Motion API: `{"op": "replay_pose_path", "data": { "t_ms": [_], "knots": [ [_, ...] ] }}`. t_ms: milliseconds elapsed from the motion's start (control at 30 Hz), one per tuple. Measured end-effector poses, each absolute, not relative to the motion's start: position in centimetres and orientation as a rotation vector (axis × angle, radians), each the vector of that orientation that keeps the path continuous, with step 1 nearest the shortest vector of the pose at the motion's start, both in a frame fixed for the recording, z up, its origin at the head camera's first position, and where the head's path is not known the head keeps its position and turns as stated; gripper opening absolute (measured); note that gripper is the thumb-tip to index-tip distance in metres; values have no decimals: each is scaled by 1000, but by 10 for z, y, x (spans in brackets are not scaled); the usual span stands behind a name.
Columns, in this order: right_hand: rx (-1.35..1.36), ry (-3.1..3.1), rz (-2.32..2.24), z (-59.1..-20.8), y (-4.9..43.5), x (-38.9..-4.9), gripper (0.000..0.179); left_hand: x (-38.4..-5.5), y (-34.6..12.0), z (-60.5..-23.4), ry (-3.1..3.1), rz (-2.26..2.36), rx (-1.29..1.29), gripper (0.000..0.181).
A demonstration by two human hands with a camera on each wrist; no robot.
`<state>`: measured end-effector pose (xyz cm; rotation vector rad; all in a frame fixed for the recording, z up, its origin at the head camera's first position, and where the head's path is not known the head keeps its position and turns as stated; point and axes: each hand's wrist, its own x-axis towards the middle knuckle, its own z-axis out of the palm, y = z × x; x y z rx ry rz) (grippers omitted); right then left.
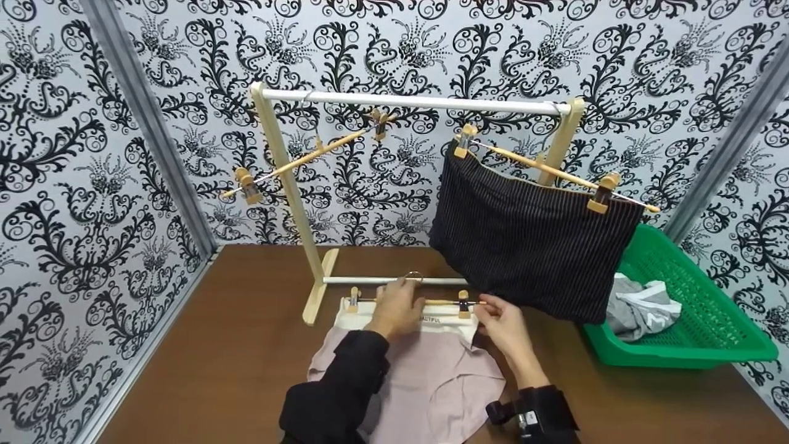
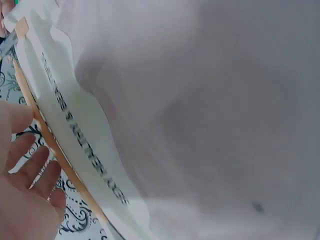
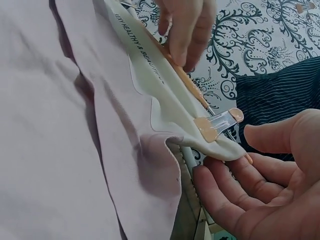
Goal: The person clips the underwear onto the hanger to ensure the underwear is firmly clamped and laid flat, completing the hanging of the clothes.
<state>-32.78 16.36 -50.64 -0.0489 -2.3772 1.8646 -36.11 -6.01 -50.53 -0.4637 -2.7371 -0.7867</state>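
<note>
Pale pink underpants (image 1: 425, 382) with a lettered cream waistband (image 3: 145, 57) hang clipped to a wooden clip hanger (image 1: 441, 302), low over the table. My left hand (image 1: 397, 308) grips the middle of the hanger's bar (image 2: 65, 162) below its metal hook. At the bar's right end, my right hand (image 1: 505, 327) holds the hanger's tip between thumb and fingers. Its fingers (image 3: 225, 192) lie under the waistband corner beside the clip (image 3: 217, 125). The left wrist view shows mostly pink cloth.
Behind the hands stands a rack (image 1: 407, 102) with a white rail. Another clip hanger (image 1: 320, 151) hangs on its left without clothing; dark striped shorts (image 1: 530, 234) hang on its right. A green basket (image 1: 678, 354) at the right holds grey-white cloth (image 1: 644, 308).
</note>
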Motion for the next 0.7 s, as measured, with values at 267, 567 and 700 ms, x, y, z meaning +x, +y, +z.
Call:
{"op": "replay_pose_path", "data": {
  "t_ms": [267, 567, 700],
  "knots": [
    [-30, -2458, 1814, -512, 167, -328, 42, -357, -67, -510, -2913, -600, -242, 42],
    [-4, -2558, 1741, -516, 168, -328, 42, -353, -75, -523, -2737, -478, -343, 13],
    [47, -2598, 1723, -516, 167, -327, 40, -348, -81, -528, -2661, -489, -349, 10]
  ]
}}
